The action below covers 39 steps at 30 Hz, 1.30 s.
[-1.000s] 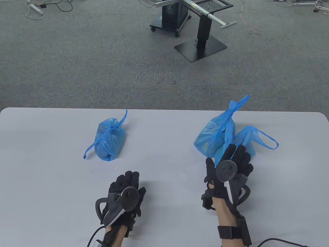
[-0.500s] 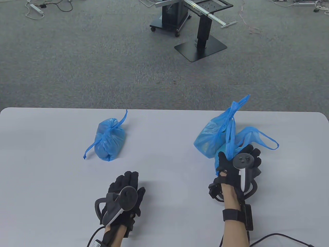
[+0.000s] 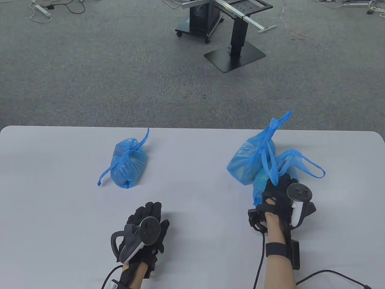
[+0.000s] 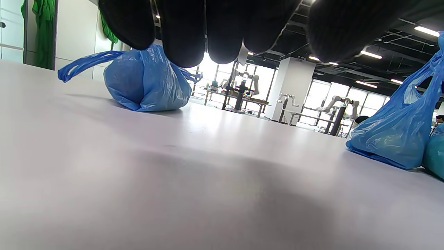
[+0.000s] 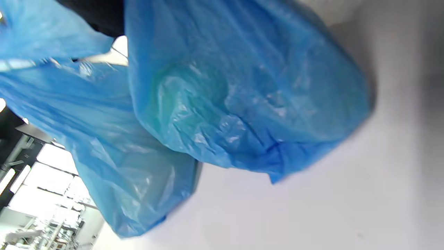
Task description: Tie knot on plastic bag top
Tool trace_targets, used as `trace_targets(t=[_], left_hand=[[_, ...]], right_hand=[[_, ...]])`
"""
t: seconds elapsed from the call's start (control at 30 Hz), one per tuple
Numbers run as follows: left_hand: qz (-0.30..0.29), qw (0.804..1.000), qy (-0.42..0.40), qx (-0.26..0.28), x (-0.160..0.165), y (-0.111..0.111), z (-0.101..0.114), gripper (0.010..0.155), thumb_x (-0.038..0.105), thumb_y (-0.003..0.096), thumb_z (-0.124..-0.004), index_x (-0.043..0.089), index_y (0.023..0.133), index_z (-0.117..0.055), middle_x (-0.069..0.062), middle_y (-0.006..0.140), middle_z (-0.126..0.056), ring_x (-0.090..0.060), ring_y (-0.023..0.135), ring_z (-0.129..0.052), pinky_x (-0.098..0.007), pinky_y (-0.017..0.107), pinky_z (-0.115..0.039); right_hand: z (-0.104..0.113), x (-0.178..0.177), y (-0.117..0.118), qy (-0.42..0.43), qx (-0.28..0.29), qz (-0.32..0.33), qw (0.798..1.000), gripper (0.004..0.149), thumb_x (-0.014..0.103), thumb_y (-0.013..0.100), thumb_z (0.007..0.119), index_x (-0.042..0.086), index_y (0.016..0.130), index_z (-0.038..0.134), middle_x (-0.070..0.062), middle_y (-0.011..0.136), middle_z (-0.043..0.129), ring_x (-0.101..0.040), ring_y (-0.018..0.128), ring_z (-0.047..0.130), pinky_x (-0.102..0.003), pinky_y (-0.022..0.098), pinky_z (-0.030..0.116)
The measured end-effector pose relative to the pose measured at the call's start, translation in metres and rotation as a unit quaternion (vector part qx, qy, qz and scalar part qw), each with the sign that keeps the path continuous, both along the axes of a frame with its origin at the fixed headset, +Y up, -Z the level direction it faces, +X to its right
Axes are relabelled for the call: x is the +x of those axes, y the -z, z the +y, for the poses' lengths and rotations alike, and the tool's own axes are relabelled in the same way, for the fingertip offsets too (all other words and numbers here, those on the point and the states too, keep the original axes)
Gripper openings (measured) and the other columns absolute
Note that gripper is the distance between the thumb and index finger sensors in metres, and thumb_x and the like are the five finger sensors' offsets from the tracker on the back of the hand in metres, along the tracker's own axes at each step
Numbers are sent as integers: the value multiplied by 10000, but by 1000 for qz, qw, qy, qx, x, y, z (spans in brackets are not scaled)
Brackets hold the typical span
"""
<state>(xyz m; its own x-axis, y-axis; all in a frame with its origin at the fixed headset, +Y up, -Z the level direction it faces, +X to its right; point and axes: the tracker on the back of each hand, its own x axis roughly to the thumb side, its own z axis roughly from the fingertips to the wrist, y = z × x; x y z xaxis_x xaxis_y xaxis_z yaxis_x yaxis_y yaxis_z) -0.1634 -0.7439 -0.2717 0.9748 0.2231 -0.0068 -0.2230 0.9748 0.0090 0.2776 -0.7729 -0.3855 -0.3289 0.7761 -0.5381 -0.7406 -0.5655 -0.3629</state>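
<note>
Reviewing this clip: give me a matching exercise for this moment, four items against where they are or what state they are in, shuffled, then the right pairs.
Things:
1. left hand
2. right hand
3. tied bag
4. open-handled bag

States:
A. lies alone on the table's left half, handles knotted
B. grips blue plastic
C. handle loop free, lies against another bag
D. rests on the table, touches no bag

Pairs: 1-D, 2-B, 3-A, 4-C
</note>
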Motion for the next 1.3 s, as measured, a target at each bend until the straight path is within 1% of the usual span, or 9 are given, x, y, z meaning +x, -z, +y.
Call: trace_targets(t=[0.03,0.13,0.3,0.43,0.57,0.73,0.97,1.2,1.3], left_hand=[[0,1000,0,-1,0,0,0,701,605,499,-747,324,1121,-585,48,1153,-634,-306,1078,-716,-565,768,-618],[-1,1000,1,-4,0,0,0,696,604,499,-747,322,1118,-596,47,1147,-647,-304,1073,-727,-565,765,-622],[0,1000,-1,-10,0,0,0,692,602,500,-747,317,1115,-605,43,1141,-661,-306,1065,-739,-565,762,-627],[0,1000,-2,-14,-1,0,0,692,604,500,-744,318,1115,-606,43,1139,-666,-305,1063,-745,-565,760,-630],[-1,1000,-3,-14,-1,1,0,693,604,500,-744,316,1115,-607,44,1139,-667,-303,1062,-746,-563,761,-631],[-2,1000,-6,-15,-1,1,0,692,604,500,-744,318,1115,-606,42,1138,-668,-303,1062,-747,-564,760,-632],[-6,1000,-12,-14,0,1,0,692,605,500,-743,316,1114,-606,42,1138,-668,-304,1062,-746,-564,759,-632],[-8,1000,-13,-15,1,0,-1,692,604,500,-742,318,1115,-606,43,1138,-669,-306,1061,-747,-564,760,-632],[-6,1000,-11,-15,1,0,-1,693,604,500,-742,317,1115,-604,41,1139,-666,-302,1062,-747,-563,760,-631]], right_hand=[[0,2,0,1,12,-4,1000,631,539,552,630,385,1101,359,77,1219,222,-279,1147,191,-575,850,184],[1,6,-1,9,43,-20,999,560,498,558,640,365,1081,488,81,1206,413,-267,1144,321,-560,856,245],[2,14,-5,39,93,-50,994,495,453,559,656,320,1034,607,51,1146,586,-278,1100,495,-540,853,351],[3,23,-12,56,122,-91,987,473,431,560,647,292,1012,624,31,1103,640,-285,1054,580,-523,846,408],[8,29,-19,77,156,-125,977,461,432,557,635,295,998,626,37,1076,669,-272,1031,620,-511,842,432],[9,37,-28,111,184,-149,965,460,433,556,627,290,994,623,35,1060,682,-271,1014,639,-511,838,443],[16,46,-40,129,222,-165,952,459,431,554,626,280,988,632,21,1031,715,-278,986,681,-510,826,475],[23,49,-47,149,250,-167,942,459,432,552,623,276,983,636,14,1015,731,-280,971,699,-511,819,489],[33,47,-49,151,271,-162,937,459,433,552,622,275,982,635,14,1012,733,-280,969,699,-511,818,488]])
